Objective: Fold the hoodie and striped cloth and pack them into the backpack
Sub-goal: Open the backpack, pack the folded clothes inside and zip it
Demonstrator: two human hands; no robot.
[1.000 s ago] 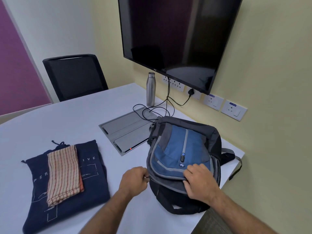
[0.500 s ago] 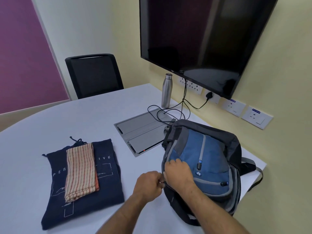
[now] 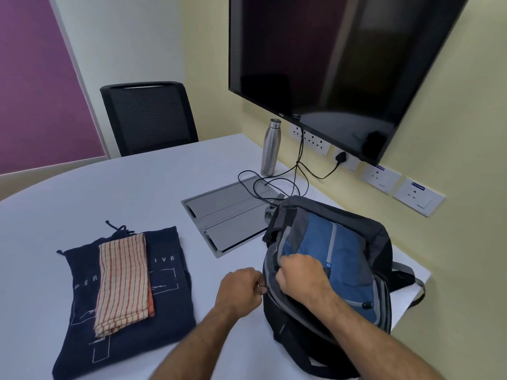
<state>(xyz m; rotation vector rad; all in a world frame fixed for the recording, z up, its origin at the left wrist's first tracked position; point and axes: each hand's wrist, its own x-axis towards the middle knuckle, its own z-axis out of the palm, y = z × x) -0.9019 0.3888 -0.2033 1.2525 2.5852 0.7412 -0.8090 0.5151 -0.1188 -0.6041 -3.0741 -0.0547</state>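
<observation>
A navy hoodie [image 3: 170,305] lies folded on the white table at the left, with a folded orange-and-cream striped cloth [image 3: 123,281] on top of it. A blue, grey and black backpack [image 3: 348,256] stands at the table's right edge. My left hand [image 3: 240,287] pinches something small at the backpack's left zipper edge. My right hand [image 3: 300,277] grips the front flap beside the zipper, just right of my left hand.
A steel bottle [image 3: 270,146] stands near the wall under a wall-mounted screen [image 3: 329,64]. Black cables [image 3: 277,182] loop over a grey floor-box lid [image 3: 230,215] set in the table. A black chair [image 3: 148,116] stands at the far side.
My right hand has slid from the backpack's lower front up to the zipper edge next to my left hand. The camera view has shifted left, and the backpack's opening has widened slightly.
</observation>
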